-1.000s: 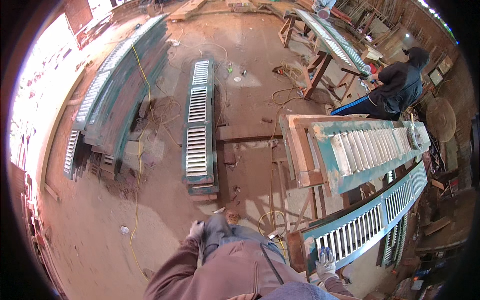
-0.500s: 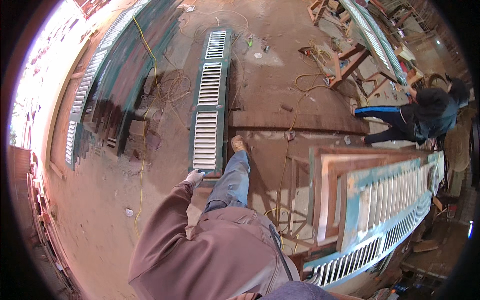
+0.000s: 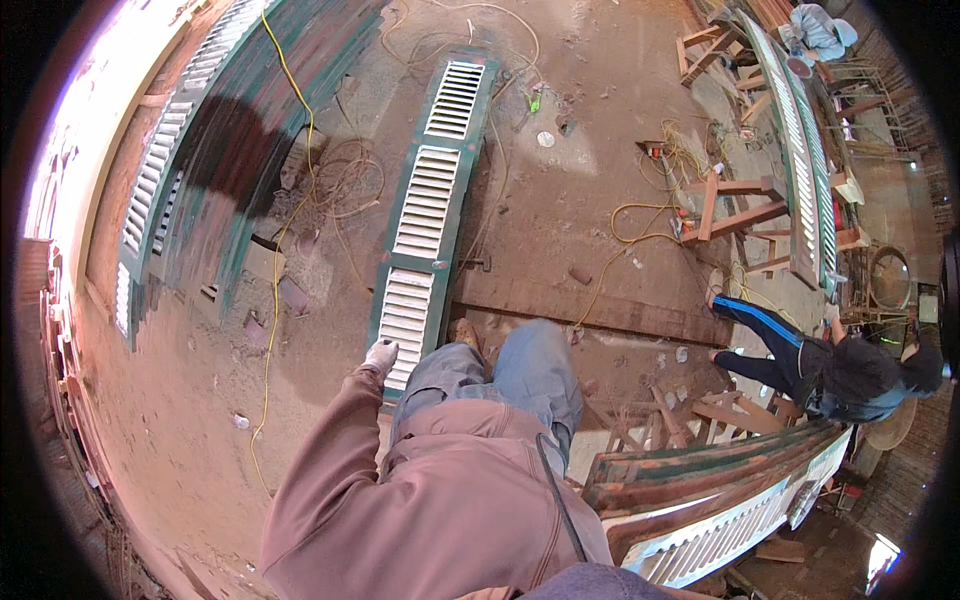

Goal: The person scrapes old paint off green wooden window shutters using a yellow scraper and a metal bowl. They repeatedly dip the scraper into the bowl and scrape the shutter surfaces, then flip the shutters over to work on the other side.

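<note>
A long green louvred shutter (image 3: 427,200) with pale slats stretches away from me, left of the middle of the view. My left hand (image 3: 381,357), in a light glove, is at its left edge near the close end. The fingers are curled there and look closed on the frame; their tips are hidden. My right hand does not show. My legs and one boot are beside the shutter's right side.
More green shutters (image 3: 225,150) lie at the left, crossed by a yellow cord (image 3: 292,85). Stacked shutters (image 3: 720,480) stand close at my right. Beyond, a person (image 3: 800,355) is near wooden trestles (image 3: 740,215); another person (image 3: 822,35) is farther back. Cables lie on the dirt floor.
My left hand has gone from the shutter's near end to its left edge. My legs have moved, and the view has shifted. The shutter stack at right appears lower in the picture.
</note>
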A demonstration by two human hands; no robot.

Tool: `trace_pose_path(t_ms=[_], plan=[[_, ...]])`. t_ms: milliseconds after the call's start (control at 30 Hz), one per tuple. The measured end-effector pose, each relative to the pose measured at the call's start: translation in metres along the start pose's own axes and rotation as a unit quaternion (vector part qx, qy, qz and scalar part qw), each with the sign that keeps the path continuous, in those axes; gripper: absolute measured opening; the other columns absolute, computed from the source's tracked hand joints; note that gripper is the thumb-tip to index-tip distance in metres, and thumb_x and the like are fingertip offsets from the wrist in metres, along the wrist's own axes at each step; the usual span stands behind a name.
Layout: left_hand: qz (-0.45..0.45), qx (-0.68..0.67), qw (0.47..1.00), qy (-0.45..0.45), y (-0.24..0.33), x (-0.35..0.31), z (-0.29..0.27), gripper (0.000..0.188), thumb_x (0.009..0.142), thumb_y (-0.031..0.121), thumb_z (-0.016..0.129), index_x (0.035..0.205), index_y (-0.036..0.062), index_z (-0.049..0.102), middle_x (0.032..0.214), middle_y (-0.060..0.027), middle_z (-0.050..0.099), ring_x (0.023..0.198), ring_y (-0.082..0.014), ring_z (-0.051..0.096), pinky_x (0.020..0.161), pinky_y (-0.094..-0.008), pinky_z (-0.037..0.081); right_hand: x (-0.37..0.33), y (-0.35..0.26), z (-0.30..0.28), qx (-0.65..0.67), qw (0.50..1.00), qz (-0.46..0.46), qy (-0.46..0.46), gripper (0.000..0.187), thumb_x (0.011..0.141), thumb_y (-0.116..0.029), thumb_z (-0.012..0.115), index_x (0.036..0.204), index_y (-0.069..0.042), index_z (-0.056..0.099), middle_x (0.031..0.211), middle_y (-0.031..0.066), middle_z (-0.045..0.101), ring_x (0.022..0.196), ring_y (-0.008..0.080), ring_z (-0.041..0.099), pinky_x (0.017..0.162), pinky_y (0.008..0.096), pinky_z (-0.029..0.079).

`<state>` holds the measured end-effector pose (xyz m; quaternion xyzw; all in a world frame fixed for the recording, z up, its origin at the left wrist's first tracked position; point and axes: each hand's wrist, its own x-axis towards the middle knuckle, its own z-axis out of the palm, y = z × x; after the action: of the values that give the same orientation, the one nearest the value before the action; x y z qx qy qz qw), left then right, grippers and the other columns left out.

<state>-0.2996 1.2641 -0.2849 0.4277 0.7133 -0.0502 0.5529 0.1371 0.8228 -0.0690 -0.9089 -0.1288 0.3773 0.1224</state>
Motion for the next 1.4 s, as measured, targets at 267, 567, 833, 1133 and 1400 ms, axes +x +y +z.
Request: trace_pose_path(t_ms=[267,567,833,1133,1400], plan=[[0.155,-0.150,0.976,-0.011,0.205,0.065,0.074,0.032,0.093,0.034,0.060,0.103,0.0051,0.070,0.089,-0.0085,0.070,0.079,-0.0227,0.064,0.072,-0.0383,0.052,0.127,-0.095,-0.023,0.035,0.986,0.091,-0.132,0.033,0.094,-0.023,0.060,0.122,-0.007,0.066,0.112,0.0194,0.070,0.110,0.0404,0.064,0.089,0.0485,0.051],[0.262,-0.062,0.963,0.016,0.509,0.106,0.174,0.047,0.092,0.032,0.066,0.125,-0.0019,0.063,0.115,-0.0221,0.069,0.109,-0.0328,0.067,0.095,-0.0404,0.052,0.532,-0.309,-0.041,-0.073,0.975,0.117,-0.175,0.036,0.098,-0.032,0.051,0.112,-0.004,0.069,0.111,0.0238,0.070,0.110,0.0421,0.064,0.090,0.0492,0.051],[0.269,0.042,0.960,-0.063,0.694,0.241,0.299,0.058,0.087,0.038,0.069,0.133,0.0063,0.057,0.117,-0.0186,0.066,0.112,-0.0371,0.060,0.099,-0.0461,0.046,0.857,-0.705,0.075,-0.442,0.843,-0.284,-0.121,0.054,0.099,-0.044,0.047,0.136,-0.005,0.057,0.130,0.0210,0.064,0.121,0.0362,0.060,0.103,0.0481,0.047],[0.223,-0.196,0.954,-0.049,0.731,0.305,0.331,0.052,0.085,0.029,0.069,0.129,0.0040,0.056,0.118,-0.0180,0.061,0.113,-0.0370,0.059,0.096,-0.0466,0.048,1.078,-0.814,0.319,-0.668,0.606,-0.431,-0.021,0.059,0.099,-0.026,0.048,0.155,-0.014,0.035,0.155,0.0204,0.040,0.135,0.0393,0.050,0.110,0.0507,0.041],[0.285,-0.357,0.889,-0.037,0.717,0.315,0.344,0.064,0.084,0.030,0.071,0.137,0.0006,0.049,0.128,-0.0206,0.055,0.118,-0.0389,0.056,0.099,-0.0462,0.047,1.248,-0.824,0.329,-0.667,0.524,-0.514,0.127,0.036,0.092,-0.014,0.052,0.128,-0.011,0.057,0.129,0.0141,0.059,0.121,0.0320,0.056,0.108,0.0426,0.040]])
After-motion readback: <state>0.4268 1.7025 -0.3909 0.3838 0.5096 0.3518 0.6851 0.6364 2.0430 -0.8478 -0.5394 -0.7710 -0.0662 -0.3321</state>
